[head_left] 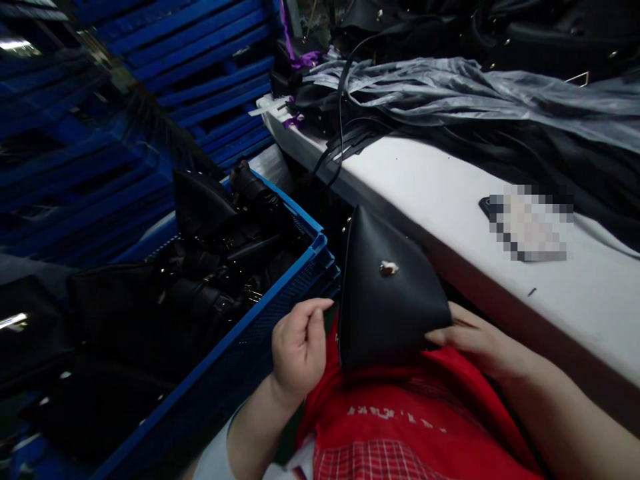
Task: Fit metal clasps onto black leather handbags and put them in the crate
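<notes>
Head view: right hand grasps a black bag, left hand curled beside it

Head camera: the bag (390, 300) stands tilted in front of the person, between the crate (280, 285) on the left and the counter (425, 180) on the right. Its narrow end points up and away, and its wide lower part comes down against the red apron (425, 427). A small shiny fitting (388, 268) sits on the bag's dark front face.

The right hand (473, 337) has its grip on the bag's lower right corner, with a digit laid over the front and the rest of the hand at the edge. The left hand (300, 343) is just beside the bag's left edge, fingers folded inward, a fingertip pointing toward that edge; whether this grip pinches anything, I cannot tell. A pale sleeve (217, 440) covers part of the left arm.

The blue crate is heaped with dark bags (200, 233), several with bright metal parts; their outlines merge in the shadow. Behind it rises a blue stack (200, 80) of slatted pieces.

On the white counter lie a phone (530, 230), largely pixelated, a small dark mark (532, 292) nearer the edge, black straps (363, 137) and, over more black material, crumpled clear plastic (450, 87). A purple strip (306, 60) hangs near the counter's far end.
</notes>
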The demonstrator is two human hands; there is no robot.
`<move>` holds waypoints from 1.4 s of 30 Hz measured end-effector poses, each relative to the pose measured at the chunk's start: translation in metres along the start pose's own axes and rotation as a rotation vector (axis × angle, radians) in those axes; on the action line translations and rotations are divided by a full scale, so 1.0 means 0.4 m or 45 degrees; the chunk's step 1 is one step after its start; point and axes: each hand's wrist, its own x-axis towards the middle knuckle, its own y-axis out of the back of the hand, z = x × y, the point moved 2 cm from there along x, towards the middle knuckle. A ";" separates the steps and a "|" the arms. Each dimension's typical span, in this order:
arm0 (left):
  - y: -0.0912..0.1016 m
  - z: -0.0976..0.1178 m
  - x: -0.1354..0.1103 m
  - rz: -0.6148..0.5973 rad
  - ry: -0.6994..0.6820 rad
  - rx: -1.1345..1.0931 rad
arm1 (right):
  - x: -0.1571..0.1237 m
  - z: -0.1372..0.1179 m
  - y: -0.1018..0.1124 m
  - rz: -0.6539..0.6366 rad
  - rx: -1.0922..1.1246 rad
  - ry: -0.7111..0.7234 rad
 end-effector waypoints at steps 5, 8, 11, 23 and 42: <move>-0.078 0.001 0.023 -0.456 0.110 -0.025 | 0.037 0.090 -0.080 0.062 -0.363 -0.058; -0.099 -0.015 0.026 -0.532 0.182 0.010 | 0.033 0.089 -0.104 0.098 -0.594 0.011; -0.106 -0.023 0.035 -0.536 0.185 0.024 | 0.025 0.077 -0.104 0.164 -0.765 -0.002; -0.123 -0.020 0.096 -0.462 0.185 -0.019 | 0.024 0.083 -0.107 0.116 -0.787 0.007; 0.001 -0.028 0.072 -0.620 0.651 -1.224 | 0.059 0.140 -0.023 0.192 0.028 -0.191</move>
